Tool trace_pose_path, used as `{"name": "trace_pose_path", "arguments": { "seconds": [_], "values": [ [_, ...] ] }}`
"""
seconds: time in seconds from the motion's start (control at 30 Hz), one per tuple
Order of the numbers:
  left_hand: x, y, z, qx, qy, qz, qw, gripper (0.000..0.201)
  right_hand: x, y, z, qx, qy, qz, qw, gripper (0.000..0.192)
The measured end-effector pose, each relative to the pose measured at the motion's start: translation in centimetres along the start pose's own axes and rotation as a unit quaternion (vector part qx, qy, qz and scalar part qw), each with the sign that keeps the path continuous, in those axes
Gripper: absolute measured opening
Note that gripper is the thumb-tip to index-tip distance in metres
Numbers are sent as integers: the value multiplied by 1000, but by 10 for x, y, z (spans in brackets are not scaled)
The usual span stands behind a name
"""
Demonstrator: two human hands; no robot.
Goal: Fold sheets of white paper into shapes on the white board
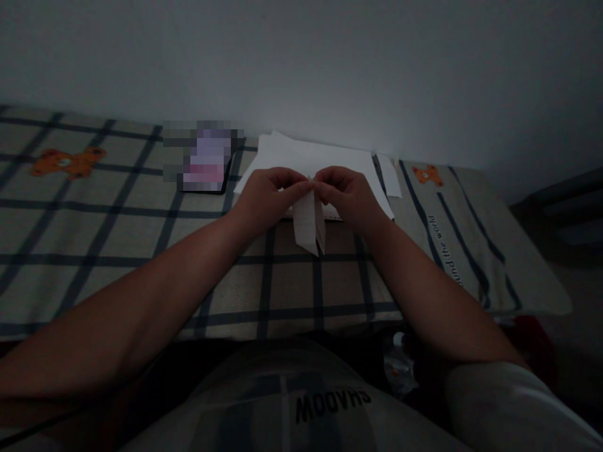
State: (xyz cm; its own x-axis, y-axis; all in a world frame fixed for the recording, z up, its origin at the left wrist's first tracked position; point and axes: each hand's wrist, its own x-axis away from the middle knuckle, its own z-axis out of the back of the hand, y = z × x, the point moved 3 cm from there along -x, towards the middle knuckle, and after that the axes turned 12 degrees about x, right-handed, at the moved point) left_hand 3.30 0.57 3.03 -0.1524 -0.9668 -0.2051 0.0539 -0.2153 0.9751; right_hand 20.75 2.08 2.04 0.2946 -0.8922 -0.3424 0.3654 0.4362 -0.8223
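Here we are, looking down at the white sheets (325,157), and we are seeing the folded paper (304,223) hanging at their near edge, held up by its top end. The left hand (271,194) is pinching that end narrowly between thumb and forefinger, while the right hand (349,193) is closing a tight pinch on it from the other side, the fingertips bunching close together. Down at the bottom, we are spotting the folded layers parting slightly. Just right of the sheets, a small paper piece (391,177) is lying; left of them, a flat dark-edged object (207,163) is resting, its face pixelated beyond our reading. Beneath the sheets, the checked cloth (230,276) is stretching out, one orange bear print (68,163) showing well to their left, another (428,175) nearer on their right, and the pale wall (301,69) is rising behind them
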Motion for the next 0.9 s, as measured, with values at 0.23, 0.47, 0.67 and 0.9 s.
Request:
{"name": "trace_pose_path", "arguments": {
  "seconds": [0.23, 0.47, 0.67, 0.9],
  "values": [
    [0, -9, -7, 120, 2, 87, 989, 20, 3, 0, -2, 46, 43, 38, 997, 38],
    [3, -8, -13, 195, -13, 130, 972, 20, 6, -10, 0, 99, 87, 97, 987, 22],
    [2, -9, -9, 174, -2, 113, 978, 25, 5, -6, -1, 75, 105, 49, 990, 19],
    [1, -7, -5, 103, 4, 76, 992, 27, 3, 0, 0, 34, 90, 9, 995, 19]
  ]
}}
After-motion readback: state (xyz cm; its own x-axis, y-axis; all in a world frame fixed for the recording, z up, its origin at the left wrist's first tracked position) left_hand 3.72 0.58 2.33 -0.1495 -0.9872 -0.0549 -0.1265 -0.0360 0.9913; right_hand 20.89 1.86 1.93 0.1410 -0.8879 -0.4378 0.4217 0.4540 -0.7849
